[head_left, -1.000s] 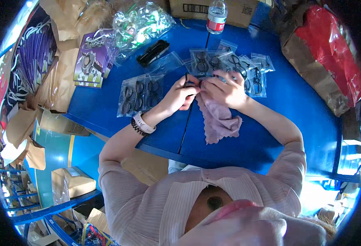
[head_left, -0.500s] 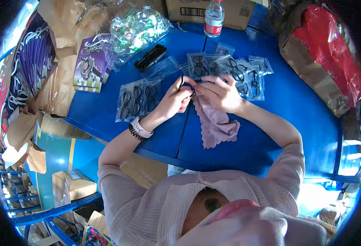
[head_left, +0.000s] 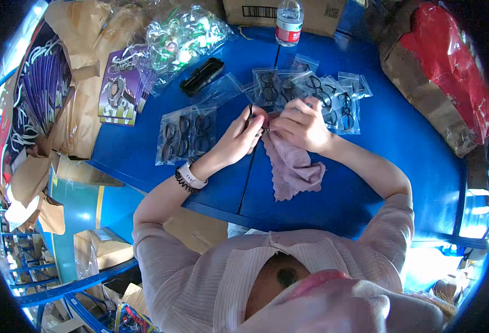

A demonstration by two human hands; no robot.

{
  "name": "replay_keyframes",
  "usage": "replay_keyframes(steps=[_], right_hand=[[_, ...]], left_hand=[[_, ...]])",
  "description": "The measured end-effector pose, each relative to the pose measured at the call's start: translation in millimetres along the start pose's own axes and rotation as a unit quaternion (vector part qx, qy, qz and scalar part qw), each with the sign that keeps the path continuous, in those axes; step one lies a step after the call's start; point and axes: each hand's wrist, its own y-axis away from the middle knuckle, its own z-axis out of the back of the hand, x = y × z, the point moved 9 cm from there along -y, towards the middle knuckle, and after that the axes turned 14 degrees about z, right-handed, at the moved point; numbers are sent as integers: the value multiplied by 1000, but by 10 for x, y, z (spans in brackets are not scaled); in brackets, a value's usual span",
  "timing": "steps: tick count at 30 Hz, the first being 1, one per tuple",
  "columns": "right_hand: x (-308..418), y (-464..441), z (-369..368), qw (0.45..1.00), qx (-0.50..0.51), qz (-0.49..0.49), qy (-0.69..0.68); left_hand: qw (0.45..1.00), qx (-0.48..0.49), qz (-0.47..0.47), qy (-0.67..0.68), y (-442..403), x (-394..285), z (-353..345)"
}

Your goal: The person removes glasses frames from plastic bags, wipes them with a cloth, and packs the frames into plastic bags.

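My left hand (head_left: 238, 139) is closed on a small dark thing, apparently black glasses (head_left: 250, 115), whose thin black piece sticks up past the fingers. Fingertips of my right hand (head_left: 301, 126) are pinched on the pink cloth (head_left: 293, 166) and meet my left fingers. The cloth hangs down over the blue table (head_left: 333, 205). Beyond my right hand lie several clear bags of black glasses (head_left: 346, 108). Another clear bag with black glasses (head_left: 184, 136) is left of my left hand. What exactly lies between the fingertips is mostly hidden.
A black case (head_left: 202, 76) and a bottle (head_left: 289, 25) stand farther back. Purple printed booklets (head_left: 117, 91) and a clear bag of green and white items (head_left: 186, 41) are at left. At right is a paper bag (head_left: 422, 94) with red wrapping (head_left: 450, 66).
My right fingers, spread and raised half a second ago, have curled in more. My left thumb and fingers have shifted slightly around the dark piece. The cloth stays between the hands.
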Motion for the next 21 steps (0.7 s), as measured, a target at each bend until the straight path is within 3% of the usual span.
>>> replay_keyframes(steps=[4,8,19,21], right_hand=[[59,41,-30,999,17,33,24],[0,-9,-63,1000,-7,17,-8],[61,16,-30,999,-17,38,-24],[7,-3,-3,999,-21,17,-27]], left_hand=[[999,3,42,25,-21,50,0],[1000,-15,-12,-17,18,-57,11],[1000,-4,21,-16,26,-23,-43],[999,-5,-9,-32,24,-58,-39]])
